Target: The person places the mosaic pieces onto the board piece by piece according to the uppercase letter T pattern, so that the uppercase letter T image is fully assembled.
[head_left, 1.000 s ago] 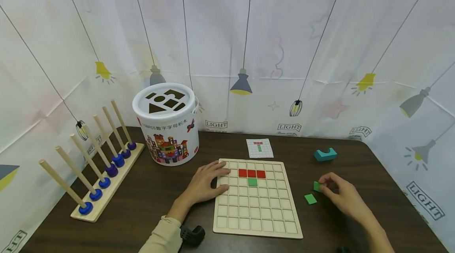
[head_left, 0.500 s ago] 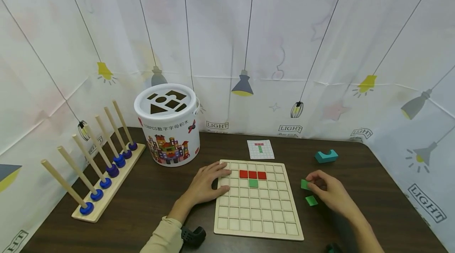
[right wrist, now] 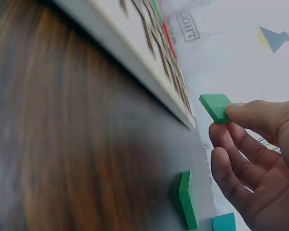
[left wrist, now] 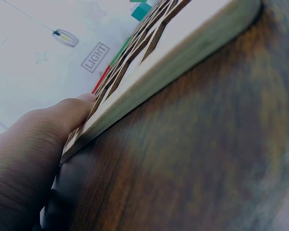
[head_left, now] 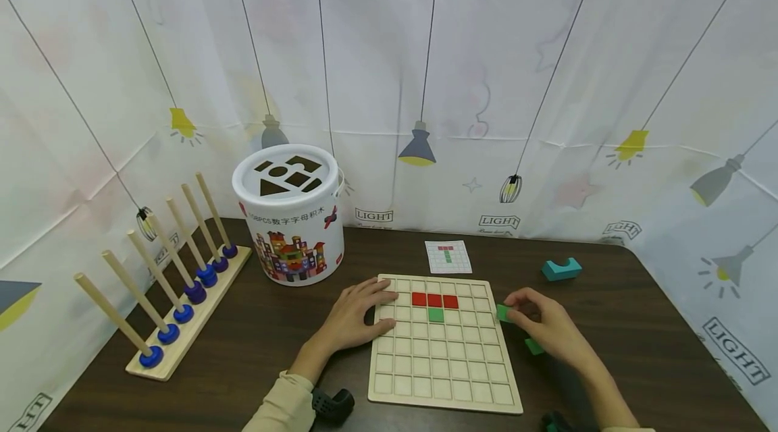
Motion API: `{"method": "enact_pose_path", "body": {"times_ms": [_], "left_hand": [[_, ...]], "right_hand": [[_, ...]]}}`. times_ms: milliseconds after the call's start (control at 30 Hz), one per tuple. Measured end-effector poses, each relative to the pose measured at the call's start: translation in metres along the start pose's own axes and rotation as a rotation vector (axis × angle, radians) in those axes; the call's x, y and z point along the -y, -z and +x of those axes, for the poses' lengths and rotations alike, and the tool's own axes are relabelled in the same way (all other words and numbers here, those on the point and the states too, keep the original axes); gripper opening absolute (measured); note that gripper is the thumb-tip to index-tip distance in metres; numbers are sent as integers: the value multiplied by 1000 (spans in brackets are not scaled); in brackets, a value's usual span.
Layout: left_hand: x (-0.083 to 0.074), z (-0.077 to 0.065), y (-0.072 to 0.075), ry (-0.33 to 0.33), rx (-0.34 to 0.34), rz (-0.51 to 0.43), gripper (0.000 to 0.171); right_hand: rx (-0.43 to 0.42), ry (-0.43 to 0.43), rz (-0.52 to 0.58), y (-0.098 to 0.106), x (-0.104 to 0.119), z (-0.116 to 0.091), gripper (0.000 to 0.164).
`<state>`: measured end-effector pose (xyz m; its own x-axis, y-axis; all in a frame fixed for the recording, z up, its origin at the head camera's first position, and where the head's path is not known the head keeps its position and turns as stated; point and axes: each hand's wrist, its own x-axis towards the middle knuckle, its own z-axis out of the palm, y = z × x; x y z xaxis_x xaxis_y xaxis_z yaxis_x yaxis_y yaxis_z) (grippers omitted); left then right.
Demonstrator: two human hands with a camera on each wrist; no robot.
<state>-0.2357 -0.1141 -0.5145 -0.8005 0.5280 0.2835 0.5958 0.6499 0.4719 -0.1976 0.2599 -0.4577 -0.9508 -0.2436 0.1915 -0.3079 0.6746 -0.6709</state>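
My left hand (head_left: 349,317) rests on the left edge of a wooden grid board (head_left: 442,388), fingers spread and thumb (left wrist: 70,113) on its rim. Between thumb and fingertip, my right hand (head_left: 550,327) pinches a green square tile (right wrist: 215,107), which is raised at the board's upper right edge in the head view. Three red tiles (head_left: 434,300) lie in a row on the board, and one green tile (head_left: 435,314) sits below the middle one. Another loose green piece (head_left: 534,346) lies on the table, partly covered by my right hand.
Behind the board lies a paper card (head_left: 448,257) printed with a red and green T. A teal arch block (head_left: 561,269) stands to the right. At left are a white bucket (head_left: 298,229) and a peg rack (head_left: 176,349) with blue rings. A patterned curtain (head_left: 377,47) hangs behind.
My right hand has carried the pinched green tile leftward, from the loose green piece's side to the board's right edge. My left hand stays on the board.
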Motion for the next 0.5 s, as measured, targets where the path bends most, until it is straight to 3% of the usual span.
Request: {"method": "enact_pose_path", "body": {"times_ms": [300, 500], "left_hand": [[1, 1, -2, -10, -2, 7, 52], [1, 1, -3, -3, -5, 14, 52]], "right_hand": [[71, -34, 87, -8, 4, 4, 26], [91, -24, 126, -13, 9, 9, 23]]}}
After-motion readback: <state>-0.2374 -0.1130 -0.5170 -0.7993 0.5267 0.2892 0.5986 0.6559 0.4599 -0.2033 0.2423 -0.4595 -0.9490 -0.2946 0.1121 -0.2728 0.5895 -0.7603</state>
